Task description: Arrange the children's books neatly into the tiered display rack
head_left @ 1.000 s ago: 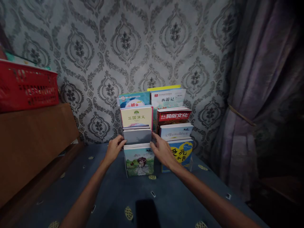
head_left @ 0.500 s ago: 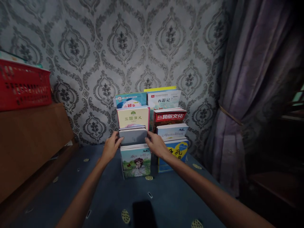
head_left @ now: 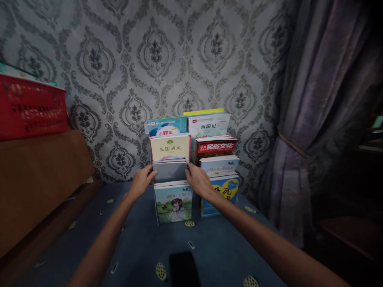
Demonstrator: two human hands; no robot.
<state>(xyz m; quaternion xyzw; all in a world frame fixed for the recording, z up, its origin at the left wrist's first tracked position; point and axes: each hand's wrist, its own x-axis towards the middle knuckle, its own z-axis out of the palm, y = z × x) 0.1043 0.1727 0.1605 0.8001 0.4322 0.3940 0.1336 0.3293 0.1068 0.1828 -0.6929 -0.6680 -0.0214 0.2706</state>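
A grey book (head_left: pixel 170 172) stands upright in the left column of books, gripped at its side edges. My left hand (head_left: pixel 141 181) has thumb and fingers closed on its left edge, and my right hand (head_left: pixel 198 179) pinches its right edge. In front of it is a book with a girl on a green cover (head_left: pixel 174 205). Behind it rises a cream book with a pink border (head_left: pixel 170 148), then a blue-green book (head_left: pixel 167 125). To the right, a second column holds a yellow and blue book (head_left: pixel 220 199), a pale blue book (head_left: pixel 220 166), a red book (head_left: pixel 216 146) and a white book (head_left: pixel 208 124).
A black phone-like slab (head_left: pixel 183 269) lies on the blue patterned cloth (head_left: pixel 143 243) near me. At left, a red plastic basket (head_left: pixel 32 107) sits on a brown box (head_left: pixel 42 171). Patterned wallpaper (head_left: pixel 185 52) is behind the books; a tied curtain (head_left: pixel 302 119) hangs at right.
The view has shifted slightly, so everything appears a little further right. The grey book sits slightly lower against the books behind it, with both hands still on its edges.
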